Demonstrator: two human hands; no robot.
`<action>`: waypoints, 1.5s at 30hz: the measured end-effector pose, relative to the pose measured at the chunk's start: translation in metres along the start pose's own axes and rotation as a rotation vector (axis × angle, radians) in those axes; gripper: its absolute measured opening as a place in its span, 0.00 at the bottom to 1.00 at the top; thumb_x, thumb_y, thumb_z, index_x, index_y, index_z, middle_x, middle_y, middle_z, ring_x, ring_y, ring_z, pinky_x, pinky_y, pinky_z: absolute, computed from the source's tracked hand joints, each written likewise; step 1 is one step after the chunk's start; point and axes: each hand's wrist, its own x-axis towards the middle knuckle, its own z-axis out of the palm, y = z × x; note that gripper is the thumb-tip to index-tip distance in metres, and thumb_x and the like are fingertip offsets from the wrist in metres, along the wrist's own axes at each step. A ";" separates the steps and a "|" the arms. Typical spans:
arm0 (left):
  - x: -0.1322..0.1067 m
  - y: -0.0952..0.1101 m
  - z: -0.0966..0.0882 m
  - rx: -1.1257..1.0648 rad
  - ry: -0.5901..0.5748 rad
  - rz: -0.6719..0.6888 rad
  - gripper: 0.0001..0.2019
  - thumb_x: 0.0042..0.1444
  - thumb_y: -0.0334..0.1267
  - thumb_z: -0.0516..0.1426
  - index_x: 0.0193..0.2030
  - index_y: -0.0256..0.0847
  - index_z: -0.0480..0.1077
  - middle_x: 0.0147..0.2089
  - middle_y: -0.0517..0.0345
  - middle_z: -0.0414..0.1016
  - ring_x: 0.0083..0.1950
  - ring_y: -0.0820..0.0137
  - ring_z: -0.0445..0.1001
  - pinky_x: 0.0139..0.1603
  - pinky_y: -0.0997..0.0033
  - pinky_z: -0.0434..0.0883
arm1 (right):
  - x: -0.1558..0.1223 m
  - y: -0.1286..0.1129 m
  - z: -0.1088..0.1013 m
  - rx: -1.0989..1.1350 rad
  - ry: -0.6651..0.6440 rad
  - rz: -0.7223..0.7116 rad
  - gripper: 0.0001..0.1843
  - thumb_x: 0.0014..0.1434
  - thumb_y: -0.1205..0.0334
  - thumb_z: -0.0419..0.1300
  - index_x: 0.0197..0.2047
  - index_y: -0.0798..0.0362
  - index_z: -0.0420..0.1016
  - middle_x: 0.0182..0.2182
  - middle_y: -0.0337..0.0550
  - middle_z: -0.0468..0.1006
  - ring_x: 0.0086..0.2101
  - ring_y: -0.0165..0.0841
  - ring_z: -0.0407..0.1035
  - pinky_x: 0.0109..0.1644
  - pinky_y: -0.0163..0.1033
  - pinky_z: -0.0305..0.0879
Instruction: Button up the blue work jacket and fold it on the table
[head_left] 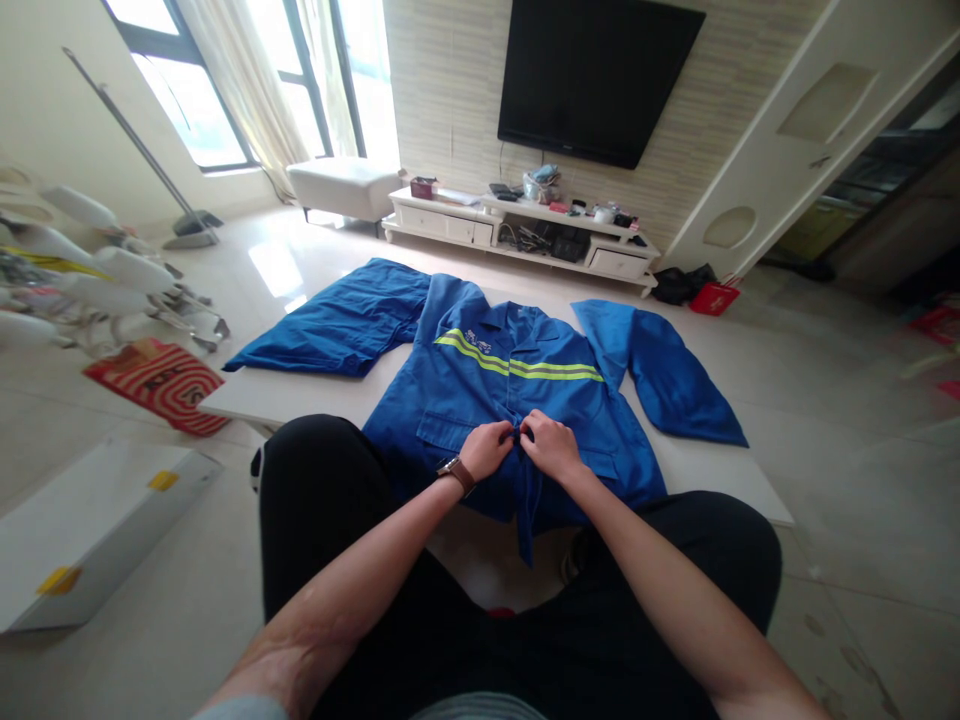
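A blue work jacket (480, 400) with a yellow and grey reflective stripe across its chest lies spread over a low white table (307, 397). Its collar points away from me and its front placket runs down the middle. My left hand (487, 450), with a watch on the wrist, pinches one front edge of the jacket below the stripe. Close against it, my right hand (549, 444) pinches the other front edge. Whatever small fastening lies between the fingertips is hidden. Below the hands the lower placket hangs past the table's near edge.
Blue folded cloth (337, 320) lies at the table's left, and a jacket sleeve (679, 380) reaches the right end. A red striped paper bag (157, 385) and a white box (97, 530) stand on the floor at left. Beyond are a white TV cabinet (442, 222) and a bench (345, 190).
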 end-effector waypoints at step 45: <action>0.001 -0.001 -0.003 0.050 -0.033 0.051 0.07 0.60 0.33 0.56 0.32 0.40 0.74 0.32 0.56 0.78 0.32 0.69 0.72 0.33 0.72 0.59 | 0.001 0.004 0.020 0.222 0.049 0.099 0.10 0.61 0.64 0.58 0.46 0.45 0.74 0.43 0.38 0.82 0.43 0.36 0.75 0.45 0.36 0.64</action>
